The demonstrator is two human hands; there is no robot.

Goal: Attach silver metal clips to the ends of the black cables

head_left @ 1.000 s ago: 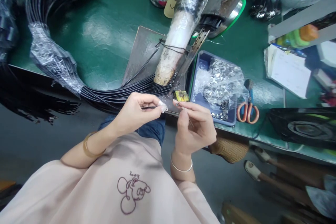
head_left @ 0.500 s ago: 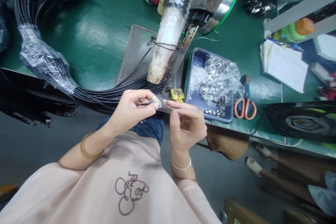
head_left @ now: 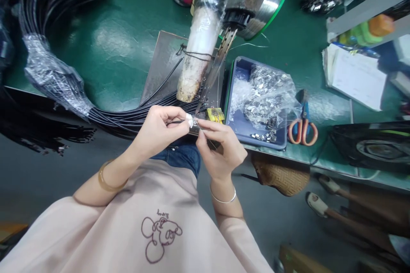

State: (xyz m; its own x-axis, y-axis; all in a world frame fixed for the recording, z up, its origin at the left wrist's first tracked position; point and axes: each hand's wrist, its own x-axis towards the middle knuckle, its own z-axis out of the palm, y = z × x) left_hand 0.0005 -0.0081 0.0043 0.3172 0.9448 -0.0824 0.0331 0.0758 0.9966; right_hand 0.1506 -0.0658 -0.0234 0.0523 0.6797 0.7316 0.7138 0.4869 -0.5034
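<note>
Head view: along the front edge of the green bench a bundle of black cables is laid, beside a blue tray. Just past that edge, one thin cable is pinched by the left hand, and a small metal clip at its tip by the right hand.

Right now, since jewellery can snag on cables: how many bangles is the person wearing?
2: an amber bangle on the left wrist, a silver bangle on the right wrist. None looks hidden.

L hand + R hand: pinch grips, tip-to-tip.
</note>
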